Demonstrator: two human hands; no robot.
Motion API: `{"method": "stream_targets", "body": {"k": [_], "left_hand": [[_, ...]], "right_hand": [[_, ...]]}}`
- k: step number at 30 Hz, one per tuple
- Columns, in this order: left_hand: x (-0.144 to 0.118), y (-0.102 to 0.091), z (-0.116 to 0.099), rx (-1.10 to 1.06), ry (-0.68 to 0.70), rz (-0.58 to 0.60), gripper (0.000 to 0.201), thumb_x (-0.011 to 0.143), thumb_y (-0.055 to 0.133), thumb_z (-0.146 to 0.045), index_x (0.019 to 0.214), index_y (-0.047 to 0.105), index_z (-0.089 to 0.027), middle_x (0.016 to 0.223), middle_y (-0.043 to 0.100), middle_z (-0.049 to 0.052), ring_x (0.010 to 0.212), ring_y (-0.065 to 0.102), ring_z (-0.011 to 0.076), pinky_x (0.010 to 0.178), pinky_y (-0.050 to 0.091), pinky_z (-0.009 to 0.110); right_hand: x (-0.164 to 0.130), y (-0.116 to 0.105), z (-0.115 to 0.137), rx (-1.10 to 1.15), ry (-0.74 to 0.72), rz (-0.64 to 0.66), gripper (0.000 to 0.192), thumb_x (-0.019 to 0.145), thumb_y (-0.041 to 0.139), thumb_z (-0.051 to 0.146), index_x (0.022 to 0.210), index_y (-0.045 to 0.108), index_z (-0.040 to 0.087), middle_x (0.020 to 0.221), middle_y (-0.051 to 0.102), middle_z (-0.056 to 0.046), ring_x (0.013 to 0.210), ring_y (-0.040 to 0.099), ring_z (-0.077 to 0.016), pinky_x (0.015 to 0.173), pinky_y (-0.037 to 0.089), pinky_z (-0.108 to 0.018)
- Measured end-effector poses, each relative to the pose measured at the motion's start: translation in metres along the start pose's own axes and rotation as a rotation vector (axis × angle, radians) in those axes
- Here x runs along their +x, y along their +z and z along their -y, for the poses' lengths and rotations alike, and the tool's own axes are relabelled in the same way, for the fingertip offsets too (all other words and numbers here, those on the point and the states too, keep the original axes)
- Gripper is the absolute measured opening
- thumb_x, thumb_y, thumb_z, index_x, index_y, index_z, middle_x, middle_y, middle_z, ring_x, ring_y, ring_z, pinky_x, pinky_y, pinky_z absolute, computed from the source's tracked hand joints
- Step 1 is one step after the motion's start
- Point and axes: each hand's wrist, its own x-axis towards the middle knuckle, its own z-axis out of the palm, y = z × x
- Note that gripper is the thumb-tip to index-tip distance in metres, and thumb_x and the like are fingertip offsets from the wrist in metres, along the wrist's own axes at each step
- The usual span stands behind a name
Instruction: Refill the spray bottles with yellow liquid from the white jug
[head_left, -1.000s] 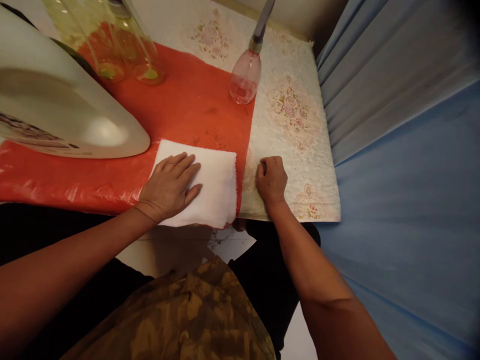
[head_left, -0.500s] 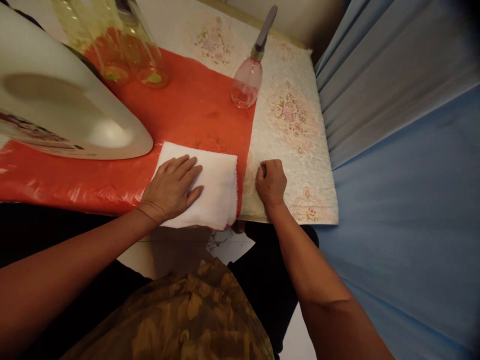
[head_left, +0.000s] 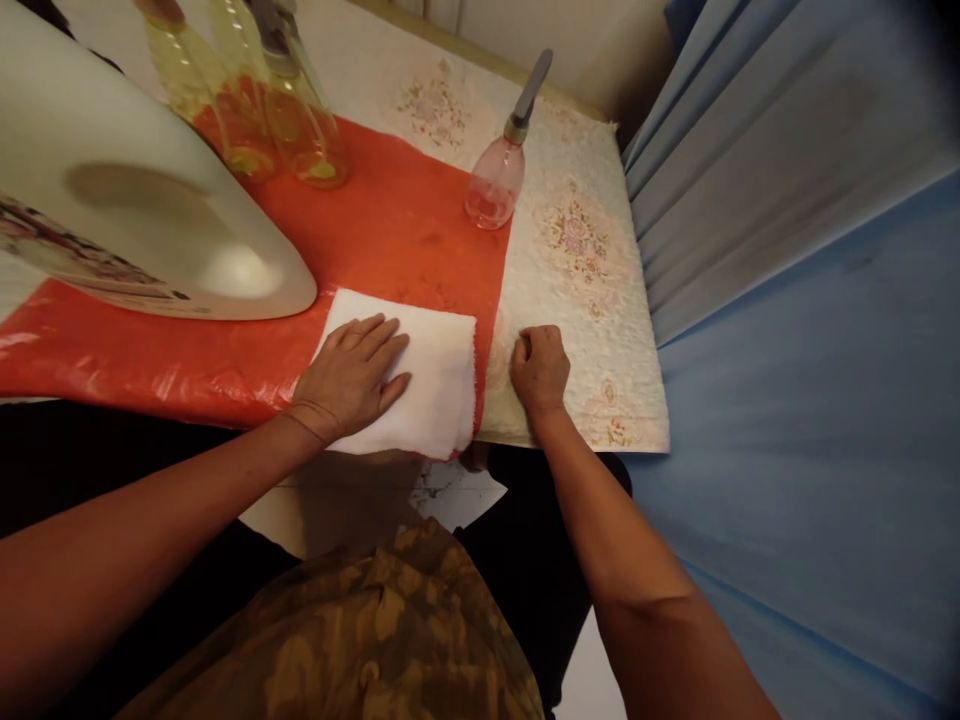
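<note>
Open floral cloth (head_left: 585, 300) lies bare to the right of the closed right hand (head_left: 538, 368), out to the table's edge, where blue curtain folds (head_left: 750, 170) hem it in. Ahead, a pink spray bottle (head_left: 495, 180) stands well apart across clear red sheet (head_left: 390, 230). To the left, the large white iron-like body (head_left: 150, 230) and yellow bottles (head_left: 285, 120) block the way beyond the flat left hand (head_left: 349, 375).

White folded towel (head_left: 431, 385), flat on red cloth (head_left: 390, 230), near table edge.

Left hand (head_left: 351, 376) flat, fingers spread, right hand (head_left: 540, 370) loosely fisted
</note>
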Motion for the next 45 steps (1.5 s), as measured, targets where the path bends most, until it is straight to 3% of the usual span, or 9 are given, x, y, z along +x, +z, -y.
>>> {"method": "stream_targets", "body": {"k": [9,26,32,40,45], "left_hand": [[0.0002,0.0,0.0009,0.029,0.019,0.009,0.049,0.096,0.044,-0.039,0.132,0.054,-0.008,0.143,0.05,0.022,0.138,0.038,0.0373,0.112,0.032,0.054],[-0.0001,-0.0017,-0.0005,0.039,0.017,0.012,0.05,0.096,0.042,-0.039,0.132,0.055,-0.008,0.143,0.051,0.021,0.136,0.04,0.0372,0.111,0.033,0.054],[0.0,-0.0014,-0.0003,-0.014,0.001,-0.003,0.048,0.094,0.045,-0.038,0.134,0.055,-0.014,0.143,0.051,0.018,0.138,0.039,0.0365,0.111,0.033,0.056],[0.0005,-0.0053,-0.0025,0.012,0.006,0.004,0.049,0.094,0.044,-0.037,0.131,0.056,-0.008,0.142,0.052,0.022,0.135,0.041,0.0378,0.111,0.033,0.055],[0.0006,-0.0049,-0.002,-0.017,-0.004,0.0,0.047,0.094,0.046,-0.036,0.132,0.056,-0.011,0.143,0.052,0.02,0.137,0.04,0.0364,0.111,0.032,0.055]], "right_hand": [[0.0004,-0.0014,0.0017,0.005,0.01,0.014,0.012,0.087,0.048,0.017,0.091,0.058,0.021,0.096,0.056,-0.007,0.088,0.053,-0.0209,0.076,0.044,-0.033],[-0.0002,-0.0011,0.0021,-0.008,0.001,-0.007,0.013,0.086,0.049,0.016,0.091,0.06,0.02,0.096,0.058,-0.007,0.088,0.054,-0.0205,0.075,0.045,-0.032],[-0.0003,-0.0006,0.0016,0.0,0.006,0.001,0.014,0.087,0.048,0.017,0.092,0.06,0.02,0.096,0.057,-0.007,0.088,0.053,-0.0209,0.076,0.044,-0.033],[-0.0013,0.0002,0.0014,-0.016,-0.01,-0.011,0.014,0.087,0.049,0.017,0.094,0.061,0.02,0.097,0.058,-0.007,0.089,0.054,-0.021,0.076,0.045,-0.032],[-0.0009,0.0001,0.0017,-0.021,-0.012,-0.01,0.015,0.087,0.049,0.017,0.094,0.061,0.019,0.096,0.058,-0.007,0.088,0.054,-0.0211,0.075,0.044,-0.032]]}}
